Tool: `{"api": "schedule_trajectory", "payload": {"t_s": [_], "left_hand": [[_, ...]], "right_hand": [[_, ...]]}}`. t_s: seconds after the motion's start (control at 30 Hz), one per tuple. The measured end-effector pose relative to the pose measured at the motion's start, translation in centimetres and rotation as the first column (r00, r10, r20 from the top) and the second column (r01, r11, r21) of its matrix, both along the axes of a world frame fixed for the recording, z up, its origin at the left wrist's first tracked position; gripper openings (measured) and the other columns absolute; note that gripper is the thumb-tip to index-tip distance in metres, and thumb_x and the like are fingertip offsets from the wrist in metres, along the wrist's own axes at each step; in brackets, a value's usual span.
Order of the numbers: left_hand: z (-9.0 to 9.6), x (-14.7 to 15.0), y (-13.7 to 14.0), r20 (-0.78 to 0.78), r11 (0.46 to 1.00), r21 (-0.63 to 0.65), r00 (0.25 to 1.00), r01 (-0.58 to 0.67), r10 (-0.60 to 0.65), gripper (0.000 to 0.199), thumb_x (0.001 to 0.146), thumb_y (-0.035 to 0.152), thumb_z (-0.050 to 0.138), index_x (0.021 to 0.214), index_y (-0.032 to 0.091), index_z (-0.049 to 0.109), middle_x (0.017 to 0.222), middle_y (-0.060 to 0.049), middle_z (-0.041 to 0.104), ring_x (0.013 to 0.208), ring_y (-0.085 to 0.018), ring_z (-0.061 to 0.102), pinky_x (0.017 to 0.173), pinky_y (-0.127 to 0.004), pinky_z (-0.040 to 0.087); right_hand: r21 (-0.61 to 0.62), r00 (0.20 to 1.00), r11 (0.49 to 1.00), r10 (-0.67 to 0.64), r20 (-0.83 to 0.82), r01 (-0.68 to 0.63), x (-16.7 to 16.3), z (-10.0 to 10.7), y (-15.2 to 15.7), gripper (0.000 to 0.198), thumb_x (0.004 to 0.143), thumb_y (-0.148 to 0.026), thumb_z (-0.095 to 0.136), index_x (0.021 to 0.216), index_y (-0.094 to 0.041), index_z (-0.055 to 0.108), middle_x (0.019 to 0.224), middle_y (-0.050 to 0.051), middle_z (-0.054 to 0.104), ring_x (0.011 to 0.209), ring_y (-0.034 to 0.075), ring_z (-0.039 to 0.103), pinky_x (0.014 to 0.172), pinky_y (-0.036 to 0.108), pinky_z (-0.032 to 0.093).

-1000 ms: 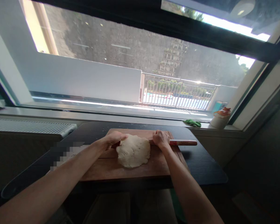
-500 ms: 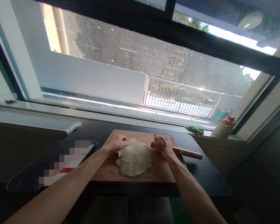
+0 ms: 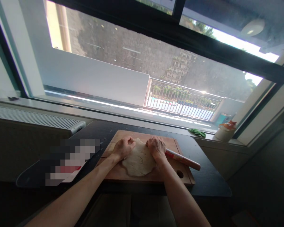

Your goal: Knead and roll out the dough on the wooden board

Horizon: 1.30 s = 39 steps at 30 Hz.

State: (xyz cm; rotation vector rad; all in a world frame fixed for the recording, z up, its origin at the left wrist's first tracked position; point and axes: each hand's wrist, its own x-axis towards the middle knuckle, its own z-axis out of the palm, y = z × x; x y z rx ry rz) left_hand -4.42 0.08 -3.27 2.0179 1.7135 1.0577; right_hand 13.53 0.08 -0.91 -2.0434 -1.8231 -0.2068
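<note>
A flattened piece of pale dough (image 3: 140,160) with an uneven edge lies on the wooden cutting board (image 3: 132,179). My left hand (image 3: 124,146) is closed at its upper left edge, the fingers curled in and the dough's rim appearing pinched in them. At its upper right edge my right hand (image 3: 156,146) is closed over one end of a wooden rolling pin (image 3: 184,160). The pin's other end sticks out to the right across the board, with a red label near the hand. My palm and fingers hide what lies under them there.
The board rests on a dark table (image 3: 209,179) below a wide window. Left of the board lies a partly blurred white and red flat thing (image 3: 72,176). A green cloth (image 3: 197,132) and a white container (image 3: 224,132) stand on the sill. A radiator (image 3: 38,119) runs along the left wall.
My right hand has moved left to the dough's edge, and the rolling pin has shifted and turned with it. My left hand has come slightly right over the dough's upper left edge.
</note>
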Motion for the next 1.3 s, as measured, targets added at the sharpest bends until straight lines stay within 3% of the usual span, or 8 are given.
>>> {"api": "schedule_trajectory", "payload": {"t_s": [0.17,0.43,0.53,0.7,0.83,1.03,1.17,1.3], "left_hand": [[0.3,0.1,-0.1,0.024,1.0,0.018,1.0,0.015,-0.015,0.02,0.077,0.035,0.052,0.086,0.019,0.061,0.085,-0.005,0.069,0.078,-0.018,0.063,0.069,-0.025,0.043],[0.6,0.2,-0.6,0.019,1.0,-0.001,1.0,0.023,-0.023,0.021,0.08,0.036,0.051,0.088,0.02,0.062,0.089,-0.005,0.07,0.084,-0.019,0.064,0.072,-0.025,0.045],[0.2,0.0,-0.5,-0.013,0.999,0.051,1.0,0.01,-0.009,0.025,0.084,0.039,0.047,0.091,0.021,0.061,0.089,-0.005,0.07,0.084,-0.019,0.065,0.07,-0.025,0.044],[-0.5,-0.1,-0.6,-0.197,0.988,0.151,0.978,-0.032,0.061,0.028,0.089,0.042,0.04,0.095,0.022,0.059,0.088,-0.005,0.069,0.077,-0.02,0.064,0.064,-0.028,0.041],[0.0,-0.1,-0.7,-0.211,0.978,0.208,0.977,0.007,0.038,0.026,0.089,0.037,0.039,0.092,0.02,0.058,0.09,-0.006,0.066,0.082,-0.019,0.062,0.073,-0.028,0.044],[2.7,2.1,-0.5,-0.27,0.93,0.345,0.962,0.128,-0.032,0.032,0.09,0.033,0.035,0.104,0.016,0.058,0.111,-0.01,0.061,0.107,-0.02,0.055,0.097,-0.03,0.04],[2.8,4.3,0.2,-0.459,0.979,0.068,0.877,0.194,-0.142,0.043,0.089,0.032,0.037,0.125,0.011,0.05,0.134,-0.014,0.051,0.126,-0.025,0.044,0.108,-0.037,0.031],[2.7,4.0,0.3,-0.568,0.968,-0.073,0.788,0.239,-0.237,0.034,0.089,0.032,0.044,0.121,0.025,0.055,0.136,-0.008,0.051,0.127,-0.024,0.044,0.106,-0.039,0.033]], "right_hand": [[0.124,0.997,0.99,0.068,0.042,-0.073,0.2,-1.3,-3.0,0.034,0.096,-0.034,0.032,0.09,-0.018,0.061,0.095,0.009,0.065,0.095,0.021,0.054,0.083,0.03,0.037],[0.012,0.993,0.993,0.115,0.01,-0.116,2.2,0.0,0.7,0.034,0.096,-0.03,0.033,0.088,-0.018,0.063,0.093,0.007,0.065,0.087,0.017,0.056,0.075,0.026,0.037],[0.014,0.991,0.991,0.136,0.003,-0.136,4.5,0.2,-0.1,0.03,0.095,-0.03,0.038,0.084,-0.019,0.065,0.092,0.005,0.066,0.089,0.015,0.057,0.077,0.023,0.037],[0.005,1.0,1.0,0.002,0.007,-0.002,11.3,-0.5,-4.7,0.038,0.095,-0.031,0.034,0.08,-0.017,0.066,0.089,0.01,0.068,0.086,0.019,0.061,0.078,0.028,0.037],[-0.017,0.984,0.987,-0.159,0.078,0.161,14.7,-1.0,-6.8,0.045,0.097,-0.039,0.029,0.083,-0.02,0.067,0.086,0.009,0.07,0.084,0.02,0.064,0.073,0.029,0.039],[-0.038,1.0,0.999,-0.003,0.024,0.003,10.3,-1.0,-6.4,0.058,0.098,-0.046,0.021,0.08,-0.019,0.068,0.08,0.009,0.07,0.076,0.02,0.066,0.07,0.029,0.041],[0.057,0.99,0.988,0.144,0.004,-0.144,5.3,-0.9,-5.7,0.044,0.097,-0.039,0.029,0.083,-0.02,0.067,0.084,0.007,0.07,0.079,0.019,0.064,0.072,0.028,0.041],[0.051,0.993,0.992,0.116,-0.004,-0.116,5.5,-0.1,-5.4,0.035,0.095,-0.031,0.036,0.084,-0.019,0.066,0.086,0.007,0.069,0.082,0.019,0.062,0.073,0.028,0.041]]}}
